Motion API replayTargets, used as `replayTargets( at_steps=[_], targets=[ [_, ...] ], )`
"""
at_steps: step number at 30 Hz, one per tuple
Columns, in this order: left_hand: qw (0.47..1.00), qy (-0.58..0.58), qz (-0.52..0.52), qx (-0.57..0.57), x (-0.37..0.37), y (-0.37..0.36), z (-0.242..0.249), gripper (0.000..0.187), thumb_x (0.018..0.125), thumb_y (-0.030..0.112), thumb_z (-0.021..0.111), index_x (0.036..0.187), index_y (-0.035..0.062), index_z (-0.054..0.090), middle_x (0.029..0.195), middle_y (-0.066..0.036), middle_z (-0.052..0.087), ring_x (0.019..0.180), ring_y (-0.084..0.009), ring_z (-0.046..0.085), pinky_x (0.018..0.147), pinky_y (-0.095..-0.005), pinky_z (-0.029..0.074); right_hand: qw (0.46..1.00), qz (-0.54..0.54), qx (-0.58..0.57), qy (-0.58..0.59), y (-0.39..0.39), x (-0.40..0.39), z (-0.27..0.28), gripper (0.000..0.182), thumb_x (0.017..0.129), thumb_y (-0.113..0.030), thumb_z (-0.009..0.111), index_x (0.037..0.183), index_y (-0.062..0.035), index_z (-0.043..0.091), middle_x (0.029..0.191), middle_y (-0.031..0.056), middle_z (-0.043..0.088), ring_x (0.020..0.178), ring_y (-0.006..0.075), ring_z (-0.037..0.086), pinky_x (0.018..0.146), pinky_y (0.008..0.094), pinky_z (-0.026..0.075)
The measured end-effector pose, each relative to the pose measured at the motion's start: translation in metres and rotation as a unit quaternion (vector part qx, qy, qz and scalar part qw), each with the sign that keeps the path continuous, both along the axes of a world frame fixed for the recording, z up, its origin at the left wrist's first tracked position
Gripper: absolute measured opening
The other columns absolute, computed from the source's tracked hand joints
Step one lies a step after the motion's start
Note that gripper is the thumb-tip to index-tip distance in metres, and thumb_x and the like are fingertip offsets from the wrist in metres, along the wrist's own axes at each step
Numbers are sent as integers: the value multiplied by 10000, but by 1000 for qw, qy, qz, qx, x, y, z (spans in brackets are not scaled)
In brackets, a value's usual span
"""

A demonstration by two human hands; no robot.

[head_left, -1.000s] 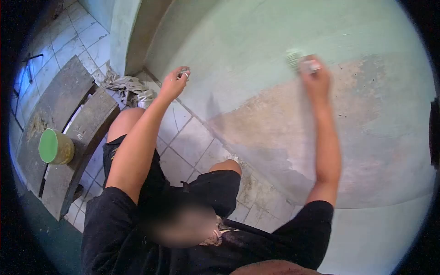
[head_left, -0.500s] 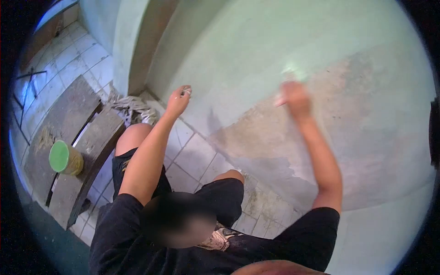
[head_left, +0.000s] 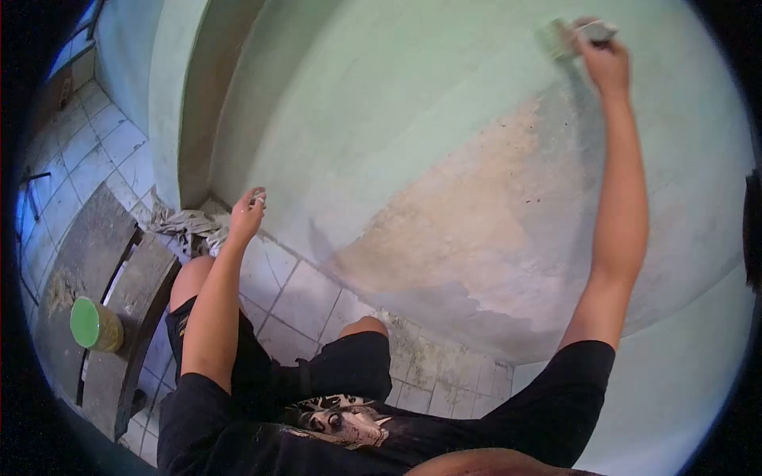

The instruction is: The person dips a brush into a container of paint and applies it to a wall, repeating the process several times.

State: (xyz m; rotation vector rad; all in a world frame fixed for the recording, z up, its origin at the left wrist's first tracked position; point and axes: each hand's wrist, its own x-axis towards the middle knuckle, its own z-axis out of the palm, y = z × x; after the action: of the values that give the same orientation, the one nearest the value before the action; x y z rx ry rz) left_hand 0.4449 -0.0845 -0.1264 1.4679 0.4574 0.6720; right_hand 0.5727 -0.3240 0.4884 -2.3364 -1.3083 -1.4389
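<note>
Brush: upper right of the frame, blurred green head [head_left: 558, 40] at the wall [head_left: 357, 103]; whether touching is unclear.
Right hand [head_left: 608, 67]: closed around the brush's handle [head_left: 597, 32].
Wall: pale green above 1 tan-grey patch [head_left: 468, 190].
Left hand [head_left: 249, 213]: left of centre, fingers curled; grip on a small pale item [head_left: 258, 198] cannot be told.
Table [head_left: 147, 297]: lower left, bearing 1 green-mouthed container [head_left: 98, 326].

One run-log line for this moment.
right hand: brush at wall | left hand: small object, unclear | green tub: on wooden bench
</note>
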Motion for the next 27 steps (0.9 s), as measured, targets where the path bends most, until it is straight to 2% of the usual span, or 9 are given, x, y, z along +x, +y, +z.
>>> replayTargets(
  at_steps=[3, 5, 6, 8, 15, 19, 22, 24, 27],
  targets=[
    [1000, 18, 8, 12, -7, 3, 12, 315, 862, 264, 518, 1083, 44, 562, 690, -93, 575, 577, -134, 528, 550, -275, 439, 987, 120, 48, -97, -31, 69, 91, 266, 750, -301, 658, 834, -65, 571, 696, 74, 559, 635, 164, 509, 585, 296, 425],
    [1000, 20, 9, 21, -12, 5, 17, 317, 863, 263, 517, 1083, 38, 561, 687, -91, 572, 578, -134, 526, 549, -275, 437, 979, 50, 33, -194, -26, 56, 70, 198, 796, -273, 605, 854, -88, 563, 711, 79, 552, 642, 181, 510, 574, 292, 432],
    [999, 22, 10, 24, -13, 5, 20, 320, 864, 261, 515, 1082, 32, 559, 684, -88, 569, 579, -134, 524, 548, -275, 436, 952, -93, -38, -288, -3, 7, 21, 218, 841, -264, 546, 986, -118, 617, 833, 93, 647, 744, 218, 629, 637, 297, 491],
    [1000, 5, -3, 15, -3, 11, 6, 322, 864, 256, 512, 1082, 22, 557, 677, -84, 562, 585, -133, 524, 547, -273, 436, 931, -102, -118, -331, 2, 17, -45, 187, 824, -148, 494, 973, -132, 606, 805, 101, 611, 687, 260, 597, 583, 349, 488],
    [1000, 9, -22, -5, 2, 10, 4, 311, 863, 256, 514, 1068, 27, 562, 682, -86, 568, 579, -130, 532, 545, -264, 440, 955, 78, -287, 12, -7, -19, -341, 117, 720, -171, 566, 827, -124, 578, 739, 75, 580, 723, 232, 579, 617, 369, 500],
    [1000, 5, -7, 13, -2, 13, -2, 302, 862, 250, 513, 1065, 33, 565, 717, -125, 590, 606, -156, 566, 557, -290, 463, 948, 91, -276, 127, -3, -36, -431, 108, 718, -169, 580, 815, -125, 562, 727, 50, 578, 720, 230, 586, 584, 375, 496],
    [1000, 8, -5, 21, -12, 13, 8, 294, 859, 240, 516, 1054, 26, 568, 739, -144, 600, 632, -172, 588, 568, -294, 473, 927, 100, -239, 271, 6, -27, -413, 135, 730, -148, 606, 853, -94, 592, 745, 63, 618, 713, 234, 609, 623, 363, 491],
    [999, 0, -10, 30, -12, 6, 12, 292, 858, 236, 517, 1051, 23, 568, 742, -144, 601, 637, -172, 591, 570, -292, 475, 919, 127, -77, 365, 6, 10, -361, 177, 748, -188, 611, 884, -76, 627, 838, 90, 645, 765, 239, 622, 647, 342, 487],
    [999, 18, -11, 33, -10, 5, 12, 289, 855, 231, 520, 1054, 27, 566, 744, -137, 603, 639, -172, 590, 572, -287, 476, 946, -15, 30, 323, 20, 8, -179, 332, 726, -359, 641, 812, -38, 645, 688, 122, 629, 652, 130, 582, 620, 311, 469]
  ],
)
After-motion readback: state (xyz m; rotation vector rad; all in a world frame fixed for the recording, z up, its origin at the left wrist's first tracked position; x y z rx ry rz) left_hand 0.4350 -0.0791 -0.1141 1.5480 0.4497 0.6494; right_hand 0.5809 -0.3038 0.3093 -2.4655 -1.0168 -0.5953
